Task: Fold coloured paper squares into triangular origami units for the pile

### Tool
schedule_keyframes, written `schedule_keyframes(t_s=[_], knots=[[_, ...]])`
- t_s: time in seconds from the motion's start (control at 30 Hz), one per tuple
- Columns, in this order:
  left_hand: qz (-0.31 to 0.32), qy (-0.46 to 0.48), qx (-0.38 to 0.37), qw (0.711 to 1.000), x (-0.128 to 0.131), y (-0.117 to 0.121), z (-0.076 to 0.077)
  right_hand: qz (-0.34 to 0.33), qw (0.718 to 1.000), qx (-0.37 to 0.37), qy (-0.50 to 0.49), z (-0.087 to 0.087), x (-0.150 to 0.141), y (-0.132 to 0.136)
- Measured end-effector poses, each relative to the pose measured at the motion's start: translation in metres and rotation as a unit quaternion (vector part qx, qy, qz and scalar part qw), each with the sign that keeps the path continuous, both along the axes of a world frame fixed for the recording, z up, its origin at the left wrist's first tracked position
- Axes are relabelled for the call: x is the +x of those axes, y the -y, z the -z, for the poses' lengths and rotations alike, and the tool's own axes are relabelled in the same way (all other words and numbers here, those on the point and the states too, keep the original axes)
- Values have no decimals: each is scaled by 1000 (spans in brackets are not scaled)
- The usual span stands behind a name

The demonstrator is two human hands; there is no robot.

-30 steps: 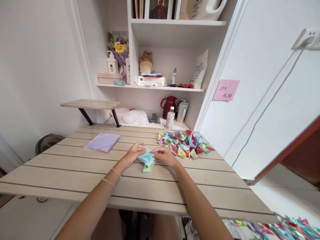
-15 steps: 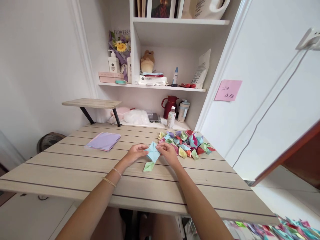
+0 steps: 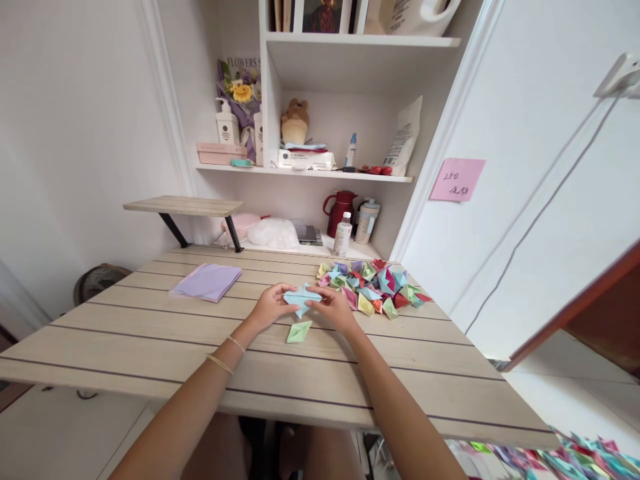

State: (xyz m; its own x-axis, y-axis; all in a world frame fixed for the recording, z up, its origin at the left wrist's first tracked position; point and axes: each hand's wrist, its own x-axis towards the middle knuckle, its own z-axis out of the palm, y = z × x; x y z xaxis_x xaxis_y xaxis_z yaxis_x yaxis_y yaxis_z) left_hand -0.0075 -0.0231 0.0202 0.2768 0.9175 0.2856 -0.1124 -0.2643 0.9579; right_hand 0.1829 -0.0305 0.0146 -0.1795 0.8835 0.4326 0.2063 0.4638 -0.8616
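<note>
Between my two hands is a light blue sheet of origami paper [image 3: 303, 297], partly folded, with a point hanging down toward me. My left hand [image 3: 273, 305] pinches its left side, and my right hand [image 3: 334, 305] pinches the right side. Just below it, a small green folded paper piece [image 3: 299, 332] lies flat on the wooden table [image 3: 310, 380]. To the right of my right hand spreads a pile of folded paper pieces [image 3: 370, 288] in many colours. A stack of purple paper sheets [image 3: 207, 283] rests to the left.
A small raised shelf [image 3: 184, 206] stands at the table's back left. Behind the pile are a white-capped bottle [image 3: 343, 235], a red jug [image 3: 341, 210] and a lidded cup [image 3: 367, 221]. More colourful folded papers [image 3: 565, 460] lie low at the right.
The blue paper has turned from an upright diamond to a wider, flatter shape. Both hands now hold it at opposite sides, and its lower tip no longer overlaps the green piece.
</note>
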Motion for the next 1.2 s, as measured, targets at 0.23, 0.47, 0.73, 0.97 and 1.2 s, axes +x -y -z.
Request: schedule_keyframes(t_s=[0.23,0.47,0.73,0.97,1.2], knots=[[-68,-61,67,994,-2,1,1,21,992,85,87,-6,-3,7],[-36,-76,19,996,-3,0,1,-2,994,49,95,-7,-4,9],[51,-38,14,998,2,-3,7,-32,999,10,26,-11,-6,10],[41,-26,13,999,1,-4,9,-75,997,10,-3,-10,-8,10],[50,-34,14,998,1,-4,8,-48,996,46,56,-7,-8,8]])
